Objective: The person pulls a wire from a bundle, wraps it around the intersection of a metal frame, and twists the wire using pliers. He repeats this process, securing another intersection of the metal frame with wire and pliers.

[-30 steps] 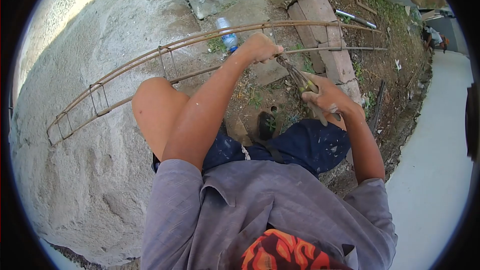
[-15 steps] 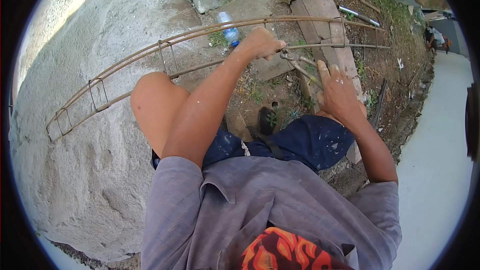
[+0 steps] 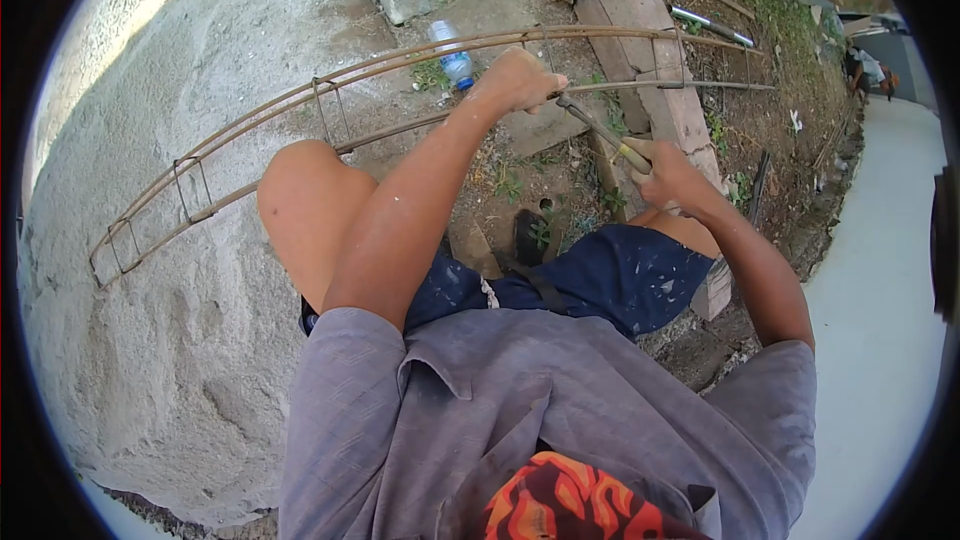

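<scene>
Sand heap (image 3: 150, 290): pale and loose, spread left of and under the rod cage's left end.
Rod cage (image 3: 330, 118): long rusty rods joined by square loops, laid across the ground from the sand to the bricks, in front of the crouched person's knees.
Bottle (image 3: 452, 55): plastic, lying just behind the cage near its middle.
Left hand (image 3: 515, 80): closed in a full fist around the cage's rods at mid-length, pinning them.
Pincers (image 3: 600, 130): head set against the cage just right of the left hand, handles slanting back toward the person. Whether wire is caught in the head cannot be told.
Right hand (image 3: 668, 178): wrapped shut around the pincer handles, on the near side of the cage.
Technique (judged): the rods are best kept clamped by the left fist while the pincers are turned in small, even twists, so that nothing is snapped or left slack.
Bricks (image 3: 650, 30): stacked under the cage's right end, amid soil and weeds.
Pavement (image 3: 870, 270): smooth and pale, well right of the cage.
</scene>
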### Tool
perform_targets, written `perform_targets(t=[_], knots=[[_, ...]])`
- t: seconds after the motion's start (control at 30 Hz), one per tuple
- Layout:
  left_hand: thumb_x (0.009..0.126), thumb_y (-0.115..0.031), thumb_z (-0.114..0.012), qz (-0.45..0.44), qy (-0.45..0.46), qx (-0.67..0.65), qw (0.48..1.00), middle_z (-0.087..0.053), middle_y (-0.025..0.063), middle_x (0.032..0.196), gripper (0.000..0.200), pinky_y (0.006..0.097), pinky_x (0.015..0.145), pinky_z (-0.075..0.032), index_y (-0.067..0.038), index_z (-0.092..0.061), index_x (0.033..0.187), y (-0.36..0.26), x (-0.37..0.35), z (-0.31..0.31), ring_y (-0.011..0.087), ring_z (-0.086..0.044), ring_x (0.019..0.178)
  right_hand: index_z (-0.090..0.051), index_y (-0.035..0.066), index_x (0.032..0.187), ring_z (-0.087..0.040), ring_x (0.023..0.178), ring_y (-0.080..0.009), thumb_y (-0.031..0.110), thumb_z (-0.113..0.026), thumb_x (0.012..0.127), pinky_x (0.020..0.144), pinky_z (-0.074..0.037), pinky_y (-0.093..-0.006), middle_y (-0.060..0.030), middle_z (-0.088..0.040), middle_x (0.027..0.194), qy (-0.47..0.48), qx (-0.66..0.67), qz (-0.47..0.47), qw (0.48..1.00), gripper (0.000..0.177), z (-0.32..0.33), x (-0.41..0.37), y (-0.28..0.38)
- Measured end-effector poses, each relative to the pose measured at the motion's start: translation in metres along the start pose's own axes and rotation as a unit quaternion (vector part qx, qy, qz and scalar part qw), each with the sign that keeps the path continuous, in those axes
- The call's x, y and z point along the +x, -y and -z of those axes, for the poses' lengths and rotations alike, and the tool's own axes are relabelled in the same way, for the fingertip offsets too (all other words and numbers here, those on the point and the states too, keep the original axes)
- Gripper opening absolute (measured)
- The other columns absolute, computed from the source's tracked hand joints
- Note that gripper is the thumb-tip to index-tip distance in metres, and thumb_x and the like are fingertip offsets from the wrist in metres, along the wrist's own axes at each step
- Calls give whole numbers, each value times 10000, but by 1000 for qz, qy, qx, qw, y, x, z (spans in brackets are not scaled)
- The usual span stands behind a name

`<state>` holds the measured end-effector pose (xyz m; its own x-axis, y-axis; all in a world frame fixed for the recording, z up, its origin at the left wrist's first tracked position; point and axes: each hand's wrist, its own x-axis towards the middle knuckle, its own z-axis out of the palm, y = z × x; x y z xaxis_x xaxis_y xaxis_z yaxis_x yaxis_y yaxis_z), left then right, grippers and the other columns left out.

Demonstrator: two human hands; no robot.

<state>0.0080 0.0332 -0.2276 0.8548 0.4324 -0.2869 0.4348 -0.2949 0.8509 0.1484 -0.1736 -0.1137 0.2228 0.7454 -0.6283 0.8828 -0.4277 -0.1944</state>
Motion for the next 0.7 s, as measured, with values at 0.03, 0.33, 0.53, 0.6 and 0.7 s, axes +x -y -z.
perform_targets(t=[0.03, 0.33, 0.53, 0.6, 0.7], knots=[[894, -460, -522, 6, -3, -7, 1000, -644, 138, 567, 589, 385, 769, -519, -6, -662, 545, 0, 0, 0, 295, -652, 652, -473, -19, 1291, -581, 601, -246, 84, -579, 890, 603, -510, -398, -131, -598, 828, 76, 111, -28, 990, 428, -6, 5, -1], [875, -440, -585, 38, -3, -62, 997, -645, 138, 569, 547, 377, 709, -515, 6, -658, 566, 4, 1, -3, 270, -638, 604, -417, -2, 1355, -608, 671, -183, 246, -700, 873, 595, -510, -325, -89, -608, 850, 129, 590, -43, 796, 612, -57, -11, 30], [869, -418, -623, 49, -9, -79, 996, -655, 134, 585, 490, 372, 695, -514, 12, -676, 639, -1, -2, 0, 249, -644, 617, -421, -4, 1377, -637, 819, -275, 234, -727, 750, 663, -504, -378, -139, -585, 981, -238, -161, 15, 958, 737, -24, -46, 19], [871, -419, -621, 48, -7, -75, 996, -656, 133, 585, 486, 373, 695, -514, 10, -679, 648, 0, -1, -1, 248, -645, 620, -447, 0, 1339, -622, 774, -272, 240, -713, 775, 642, -497, -382, -135, -582, 946, -282, -295, 12, 913, 669, -23, -51, 13], [873, -421, -618, 50, 0, -67, 997, -654, 129, 583, 486, 373, 693, -514, 4, -679, 645, -1, -1, 0, 243, -643, 618, -487, 6, 1283, -599, 706, -267, 248, -692, 811, 611, -486, -389, -128, -578, 892, -277, -316, 13, 907, 569, -27, -49, 3]])
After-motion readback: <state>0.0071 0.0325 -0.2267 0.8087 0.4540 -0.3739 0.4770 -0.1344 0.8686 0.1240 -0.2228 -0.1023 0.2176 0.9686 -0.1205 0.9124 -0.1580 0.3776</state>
